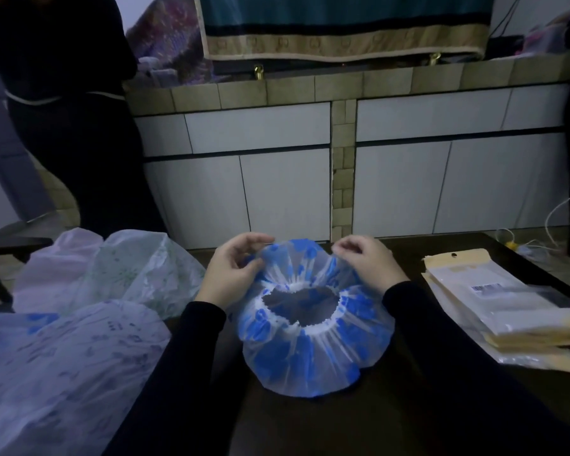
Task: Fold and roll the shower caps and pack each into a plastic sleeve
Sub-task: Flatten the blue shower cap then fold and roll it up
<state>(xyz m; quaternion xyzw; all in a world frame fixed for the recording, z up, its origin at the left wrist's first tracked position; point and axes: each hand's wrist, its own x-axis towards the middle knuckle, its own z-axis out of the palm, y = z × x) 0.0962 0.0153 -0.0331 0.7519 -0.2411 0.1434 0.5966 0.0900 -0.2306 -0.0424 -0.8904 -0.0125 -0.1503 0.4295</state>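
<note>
Both hands pinch the cap's point(310, 327) far rim, left hand point(231, 274) at ten o'clock, right hand point(366, 264) at two (equally near), opening up on the tabletop point(425, 406), so the fold likely comes toward six.

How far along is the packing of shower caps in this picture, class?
Done: no packed cap shows. In hand: the left hand and right hand pinch the far edge of the blue-patterned cap, which lies open and unfolded on the table. Left: folding, rolling, sleeving it, then the caps in the bags at left. The plastic sleeves wait stacked at right.
</note>
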